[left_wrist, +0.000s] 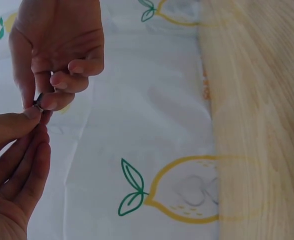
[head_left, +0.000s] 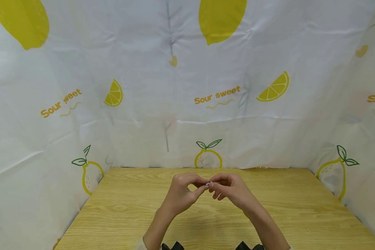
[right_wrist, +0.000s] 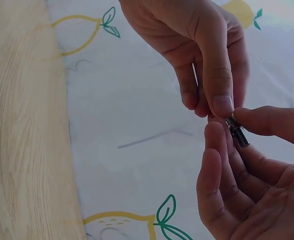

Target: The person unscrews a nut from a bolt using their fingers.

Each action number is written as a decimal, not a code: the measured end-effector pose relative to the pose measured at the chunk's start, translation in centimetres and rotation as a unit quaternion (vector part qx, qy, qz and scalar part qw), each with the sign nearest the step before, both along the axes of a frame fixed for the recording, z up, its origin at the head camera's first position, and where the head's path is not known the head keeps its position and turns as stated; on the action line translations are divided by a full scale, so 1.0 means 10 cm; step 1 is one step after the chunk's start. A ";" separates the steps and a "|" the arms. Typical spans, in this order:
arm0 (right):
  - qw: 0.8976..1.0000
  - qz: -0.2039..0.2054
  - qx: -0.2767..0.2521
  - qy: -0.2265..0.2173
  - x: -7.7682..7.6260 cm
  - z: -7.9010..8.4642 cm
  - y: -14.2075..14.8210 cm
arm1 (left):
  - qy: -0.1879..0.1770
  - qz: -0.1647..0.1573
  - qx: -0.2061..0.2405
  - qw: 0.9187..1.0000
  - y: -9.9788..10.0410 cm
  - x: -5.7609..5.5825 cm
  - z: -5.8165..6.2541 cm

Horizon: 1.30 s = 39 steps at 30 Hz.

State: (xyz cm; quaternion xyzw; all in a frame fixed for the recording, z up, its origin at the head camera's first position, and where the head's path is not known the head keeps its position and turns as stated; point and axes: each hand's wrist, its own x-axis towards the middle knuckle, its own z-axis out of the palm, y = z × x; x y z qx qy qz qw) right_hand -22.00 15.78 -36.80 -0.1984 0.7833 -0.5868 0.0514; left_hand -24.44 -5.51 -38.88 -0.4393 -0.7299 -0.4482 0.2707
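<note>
- Left hand [head_left: 184,193]: grip pinching the screw [right_wrist: 240,137].
- Right hand [head_left: 233,189]: grip pinching it too.
- Best handled lightly, held straight, low over the worktop [head_left: 118,211] in case it drops.

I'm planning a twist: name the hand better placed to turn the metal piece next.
Probably the right hand: the metal piece's threaded end points toward its palm, while the left hand is at the opposite end.

Before me, one tabletop [head_left: 128,222], yellowish wood grain. Behind it and at both sides, white creased sheeting [head_left: 143,139], printed with yellow lemons [head_left: 223,21], citrus slices [head_left: 273,88] and orange "Sour sweet" lettering [head_left: 217,95]. Light soft, faint sheen along creases.
</note>
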 end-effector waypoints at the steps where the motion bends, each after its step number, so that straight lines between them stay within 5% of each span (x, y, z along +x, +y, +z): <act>1: 1.000 -0.002 0.000 0.003 0.00 0.00 0.00 | 0.000 0.001 -0.001 1.000 0.00 0.00 0.00; 18: 0.999 -0.022 -0.019 0.035 0.01 0.04 0.03 | -0.001 0.003 0.002 1.000 0.01 -0.02 0.00; 28: 1.000 -0.001 0.019 -0.024 -0.01 0.03 0.03 | 0.004 0.000 -0.001 1.000 0.01 0.01 -0.03; 32: 1.000 0.012 0.018 -0.023 -0.01 0.02 0.02 | 0.022 0.004 -0.005 1.000 0.01 0.00 -0.03; 39: 1.000 0.007 0.006 -0.017 0.00 0.03 0.03 | -0.007 0.003 0.000 1.000 0.02 0.02 -0.01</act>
